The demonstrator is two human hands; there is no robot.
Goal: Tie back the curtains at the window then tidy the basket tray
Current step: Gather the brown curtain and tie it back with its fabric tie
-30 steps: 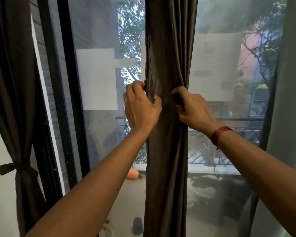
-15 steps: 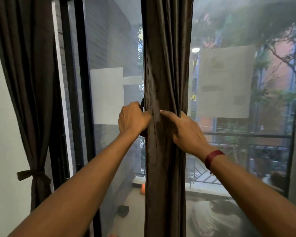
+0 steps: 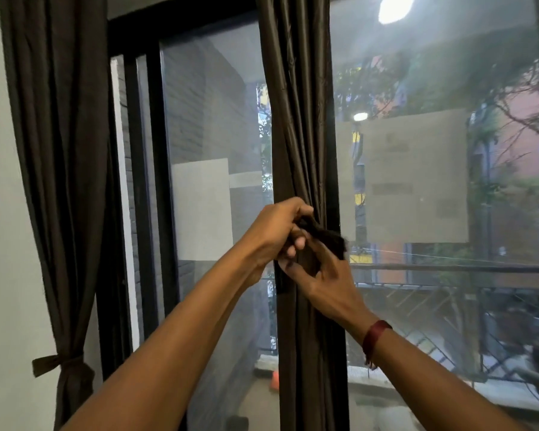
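Window (image 3: 206, 104) with two dark curtains, the tying-back part done. The side curtain (image 3: 59, 150), at the left edge of the window, is already gathered and is held low down by a knotted band (image 3: 59, 363) of the same cloth. The middle curtain (image 3: 299, 119) hangs in a narrow bunch against the upright bar of the frame and is not yet secured. A loose band (image 3: 327, 239) is being worked around it at mid-height.

The left hand (image 3: 271, 234) is closed, with its fingers curled round one end of the loose band. The right hand (image 3: 327, 284), marked by a red wristband (image 3: 376, 332), is curved about the bunch just below. It is blurred, so whether it pinches the band cannot be told.

The knot on the middle curtain is judged to remain, and the tidying of the basket tray after it. No tray is in view.

The curtain cloth is thin and faintly glossy, and it falls in long vertical folds. The loose band is a flat, limp strip. The glass is hazy, and a pale rectangular sheet (image 3: 201, 209) is fixed to it.
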